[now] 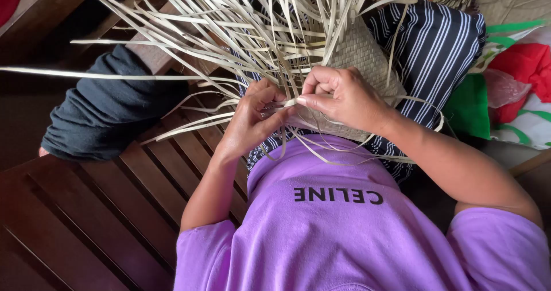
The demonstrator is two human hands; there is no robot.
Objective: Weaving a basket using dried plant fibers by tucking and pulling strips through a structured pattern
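Our left hand (pixel 249 121) and right hand (pixel 341 96) pinch pale strips at the near edge of the woven mat (pixel 359 55) on our lap; loose strips (pixel 229 27) fan away, the right hand nearer.

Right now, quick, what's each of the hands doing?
Left hand: closed, pinching pale leaf strips at the edge of the woven mat.
Right hand: closed, pinching one strip against the mat.
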